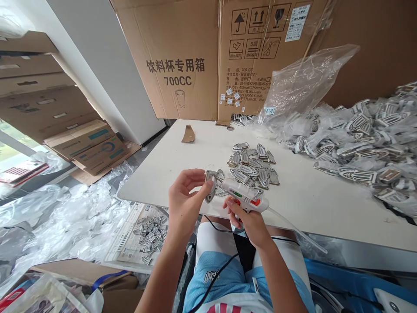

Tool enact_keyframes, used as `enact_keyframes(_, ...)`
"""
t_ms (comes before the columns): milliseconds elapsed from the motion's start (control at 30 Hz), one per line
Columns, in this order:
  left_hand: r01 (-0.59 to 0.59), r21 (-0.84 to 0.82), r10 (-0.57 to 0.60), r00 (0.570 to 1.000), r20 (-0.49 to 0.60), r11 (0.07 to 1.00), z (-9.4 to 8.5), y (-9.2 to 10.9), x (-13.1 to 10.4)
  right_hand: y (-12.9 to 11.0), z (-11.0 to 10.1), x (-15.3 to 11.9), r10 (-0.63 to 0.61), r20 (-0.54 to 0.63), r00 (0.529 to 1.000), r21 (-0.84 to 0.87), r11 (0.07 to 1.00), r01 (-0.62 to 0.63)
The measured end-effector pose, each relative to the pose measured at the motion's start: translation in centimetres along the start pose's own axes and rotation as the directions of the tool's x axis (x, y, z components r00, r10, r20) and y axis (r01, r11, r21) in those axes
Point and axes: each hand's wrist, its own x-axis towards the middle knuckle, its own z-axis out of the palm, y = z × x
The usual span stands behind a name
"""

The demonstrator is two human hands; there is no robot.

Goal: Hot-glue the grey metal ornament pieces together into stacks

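Two hands at the white table [156, 174]: pinching a silvery metal piece [211, 187] in the left hand [186, 195], clutching a white glue gun [246, 195] in the right hand [249, 219]. Got a loose pile [252, 167] at 2 o'clock from that piece, cardboard box [182, 48] up at 12.

Two hands [185, 195] [249, 217], one glue gun [243, 193] and one glue stick [296, 230] are showing at one desk [293, 204]. One cardboard scrap [188, 134] is lying there, while many metal pieces [249, 169] are overlapping too heavily for counting.
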Motion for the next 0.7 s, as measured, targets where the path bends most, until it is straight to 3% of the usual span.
enact_keyframes(700,-0.011,-0.018,0.011,1.0,-0.005,1.0,-0.14,-0.21,0.07,0.53,-0.05,0.05,-0.003,-0.004,1.0,-0.012,1.0,0.003)
